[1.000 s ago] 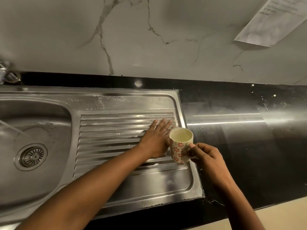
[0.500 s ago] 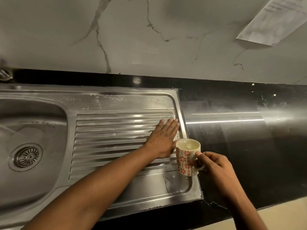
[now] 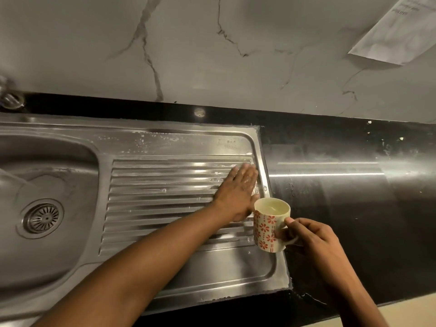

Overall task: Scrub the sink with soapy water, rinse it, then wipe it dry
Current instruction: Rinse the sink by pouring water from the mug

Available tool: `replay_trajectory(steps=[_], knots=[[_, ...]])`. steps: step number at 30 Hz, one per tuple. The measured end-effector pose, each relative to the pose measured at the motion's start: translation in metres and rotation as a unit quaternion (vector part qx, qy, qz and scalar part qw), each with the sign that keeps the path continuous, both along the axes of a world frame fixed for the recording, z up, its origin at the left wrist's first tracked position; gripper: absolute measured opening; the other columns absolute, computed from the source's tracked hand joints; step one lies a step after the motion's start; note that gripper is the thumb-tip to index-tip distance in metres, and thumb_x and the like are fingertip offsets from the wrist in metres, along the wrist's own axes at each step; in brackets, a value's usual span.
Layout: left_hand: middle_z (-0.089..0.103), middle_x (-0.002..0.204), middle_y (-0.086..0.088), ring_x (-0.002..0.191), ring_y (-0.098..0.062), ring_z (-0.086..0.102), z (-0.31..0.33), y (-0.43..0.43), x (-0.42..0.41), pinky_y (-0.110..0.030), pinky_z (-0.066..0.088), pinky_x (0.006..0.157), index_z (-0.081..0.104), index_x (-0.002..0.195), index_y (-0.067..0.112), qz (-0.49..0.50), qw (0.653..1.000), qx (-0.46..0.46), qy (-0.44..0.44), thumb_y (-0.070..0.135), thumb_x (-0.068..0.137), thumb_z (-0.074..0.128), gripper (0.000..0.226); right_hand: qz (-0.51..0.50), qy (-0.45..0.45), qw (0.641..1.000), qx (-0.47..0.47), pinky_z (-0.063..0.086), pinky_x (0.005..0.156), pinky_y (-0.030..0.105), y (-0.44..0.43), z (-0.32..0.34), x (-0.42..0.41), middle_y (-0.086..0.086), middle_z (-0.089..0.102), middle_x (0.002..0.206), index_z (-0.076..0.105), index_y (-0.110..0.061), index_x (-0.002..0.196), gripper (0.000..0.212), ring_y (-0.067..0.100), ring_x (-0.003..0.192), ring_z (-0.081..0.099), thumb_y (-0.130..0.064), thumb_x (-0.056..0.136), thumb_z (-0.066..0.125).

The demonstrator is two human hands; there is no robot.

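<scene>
Grey veined marble-look wall (image 3: 212,55), glossy black countertop (image 3: 354,208). One stainless steel sink (image 3: 165,142) is set in it: one rounded basin (image 3: 47,244) with one round slotted drain (image 3: 43,218) at left, one ribbed drainboard (image 3: 165,197) at right, wet. Left hand (image 3: 236,197) is laid flat on the ribs near the right rim, fingers straight, nothing held. One cylindrical mug (image 3: 266,227), cream with red flower print, is gripped by its handle in the right hand (image 3: 313,239), over the drainboard's right edge.

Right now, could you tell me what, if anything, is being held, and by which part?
The right hand holds the cream red-flowered ceramic mug by its handle; the left hand holds nothing.
</scene>
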State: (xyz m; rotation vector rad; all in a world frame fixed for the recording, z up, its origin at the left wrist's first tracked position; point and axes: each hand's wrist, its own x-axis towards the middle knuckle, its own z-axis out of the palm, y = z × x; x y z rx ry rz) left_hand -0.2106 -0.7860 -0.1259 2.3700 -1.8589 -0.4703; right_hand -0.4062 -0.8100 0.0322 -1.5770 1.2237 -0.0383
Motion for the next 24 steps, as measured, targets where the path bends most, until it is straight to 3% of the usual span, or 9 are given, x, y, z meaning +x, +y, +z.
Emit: replay_trajectory(steps=[8,12,17,19,21,24], knots=[[-0.018,0.173,-0.013,0.16,-0.031,-0.016,0.0,-0.043,0.058,-0.051,-0.002,0.131,-0.013,0.165,0.012,0.144,0.989,0.018,-0.006,0.054,0.109,0.011,0.074,0.034,-0.015,0.998,-0.06,0.058,0.095,0.056,-0.026,-0.002,0.037,0.002,0.08,0.091,0.08,-0.016,0.081,0.037,0.023,0.093,0.076,-0.033,0.105,0.057],[-0.02,0.172,-0.014,0.159,-0.032,-0.019,-0.004,-0.01,0.057,-0.053,-0.002,0.13,-0.013,0.165,0.012,0.175,0.984,0.014,0.005,0.057,0.108,0.012,0.077,0.043,-0.026,0.996,-0.075,0.059,0.096,0.051,-0.036,-0.005,0.053,-0.001,0.08,0.091,0.079,-0.014,0.086,0.035,0.014,0.092,0.076,-0.033,0.105,0.057],[-0.03,0.167,-0.017,0.155,-0.039,-0.028,0.002,0.025,0.035,-0.06,-0.009,0.127,-0.021,0.161,0.012,0.244,0.968,0.045,0.027,0.064,0.105,0.009,0.082,0.058,-0.022,0.995,-0.078,0.059,0.095,0.051,-0.049,-0.004,0.073,-0.001,0.08,0.089,0.079,-0.015,0.087,0.032,0.014,0.09,0.076,-0.033,0.104,0.06],[-0.029,0.169,-0.014,0.155,-0.035,-0.029,0.004,0.015,0.032,-0.06,-0.01,0.127,-0.019,0.163,0.015,0.214,0.976,0.019,0.036,0.064,0.104,0.019,0.085,0.064,-0.012,0.994,-0.087,0.06,0.093,0.052,-0.057,-0.002,0.085,-0.001,0.08,0.087,0.079,-0.015,0.085,0.033,0.015,0.088,0.076,-0.034,0.104,0.059],[-0.018,0.174,-0.01,0.158,-0.032,-0.023,0.002,-0.004,0.034,-0.061,-0.007,0.127,-0.009,0.167,0.022,0.117,0.992,-0.008,0.037,0.064,0.1,0.036,0.091,0.077,0.001,0.991,-0.106,0.061,0.091,0.052,-0.066,0.0,0.098,-0.002,0.08,0.085,0.08,-0.018,0.085,0.033,0.016,0.086,0.077,-0.035,0.103,0.059],[-0.001,0.176,-0.009,0.161,-0.033,-0.013,-0.001,-0.03,0.047,-0.061,-0.001,0.128,0.002,0.168,0.027,0.03,0.999,0.026,-0.019,0.067,0.099,0.039,0.087,0.114,0.035,0.982,-0.149,0.061,0.091,0.05,-0.078,0.0,0.118,-0.007,0.08,0.084,0.079,-0.025,0.085,0.031,0.013,0.085,0.076,-0.039,0.103,0.059]])
